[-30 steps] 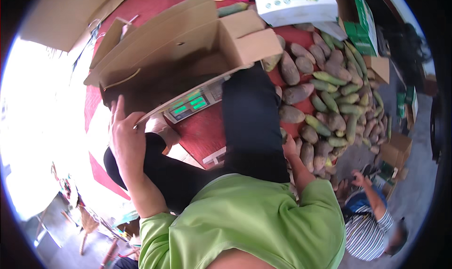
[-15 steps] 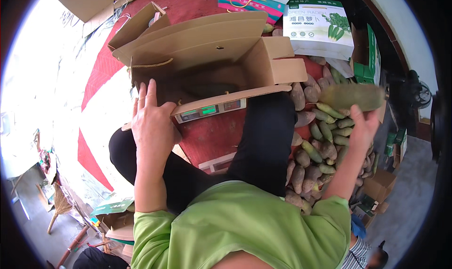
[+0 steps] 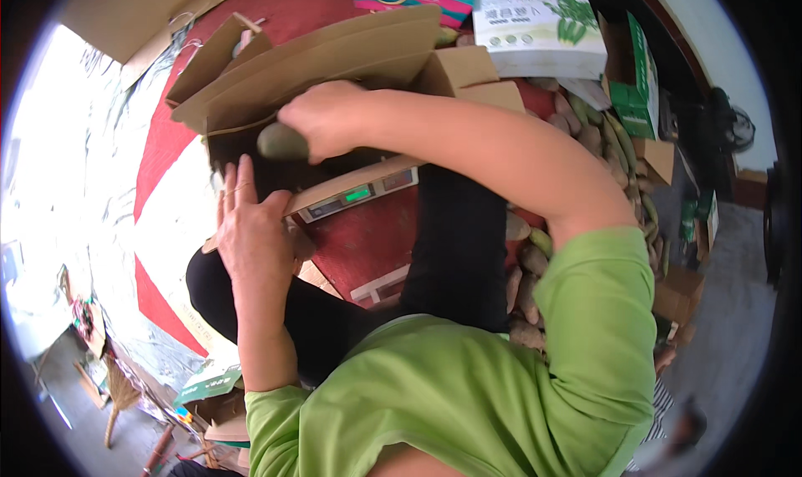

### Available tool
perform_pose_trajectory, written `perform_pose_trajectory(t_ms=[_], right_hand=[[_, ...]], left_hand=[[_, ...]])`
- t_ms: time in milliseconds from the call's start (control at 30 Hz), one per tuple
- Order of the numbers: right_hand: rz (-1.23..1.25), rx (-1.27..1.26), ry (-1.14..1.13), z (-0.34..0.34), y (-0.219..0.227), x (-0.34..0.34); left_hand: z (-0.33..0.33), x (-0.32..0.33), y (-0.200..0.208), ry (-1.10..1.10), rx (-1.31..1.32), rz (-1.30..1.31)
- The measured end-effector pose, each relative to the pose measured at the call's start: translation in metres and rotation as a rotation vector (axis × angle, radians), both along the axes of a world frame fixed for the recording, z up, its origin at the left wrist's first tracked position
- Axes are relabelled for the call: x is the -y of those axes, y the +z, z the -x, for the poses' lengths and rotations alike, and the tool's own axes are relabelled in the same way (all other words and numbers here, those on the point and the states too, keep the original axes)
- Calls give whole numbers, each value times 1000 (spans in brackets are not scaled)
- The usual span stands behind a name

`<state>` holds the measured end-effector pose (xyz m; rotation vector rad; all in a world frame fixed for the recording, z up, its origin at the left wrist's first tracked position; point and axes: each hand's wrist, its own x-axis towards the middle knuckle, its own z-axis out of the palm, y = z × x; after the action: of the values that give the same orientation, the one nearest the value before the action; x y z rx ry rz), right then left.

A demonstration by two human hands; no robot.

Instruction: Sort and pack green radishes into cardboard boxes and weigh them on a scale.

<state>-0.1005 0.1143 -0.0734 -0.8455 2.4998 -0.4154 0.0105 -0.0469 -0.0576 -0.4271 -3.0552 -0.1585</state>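
My right hand (image 3: 322, 119) reaches across into an open cardboard box (image 3: 317, 58) and grips a thick green radish (image 3: 282, 143), held above the box floor near its left end. At the box's near left corner is my left hand (image 3: 255, 230), its upper fingers stretched over the edge and its thumb along the near flap, steadying the box. A digital scale (image 3: 357, 195) with a lit green display shows under that flap. The box's shaded inside is partly hidden by my right arm.
Several radishes (image 3: 528, 297) lie heaped to my right, partly behind my arm. Beyond them stand a white and green carton (image 3: 539, 30) and an open green box (image 3: 642, 84). A pink and blue carton (image 3: 418, 5) lies behind the cardboard box. A broom (image 3: 119, 389) is at the lower left.
My right hand has carried the radish leftward from above the heap into the cardboard box. My left hand keeps its place at the box corner. The whole view has shifted slightly.
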Motion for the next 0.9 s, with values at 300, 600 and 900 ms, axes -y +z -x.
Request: perform_pose_trajectory(t_ms=[300,600,900], right_hand=[[345,-202,-113,0,11,-15],[642,-288,-994,-153,-31,-241],[-150,124,-1169,-463,-292,-279]], left_hand=[[0,0,-7,31,33,6],[4,-5,-13,-46,-28,19],[12,13,-19,-146,-37,45]])
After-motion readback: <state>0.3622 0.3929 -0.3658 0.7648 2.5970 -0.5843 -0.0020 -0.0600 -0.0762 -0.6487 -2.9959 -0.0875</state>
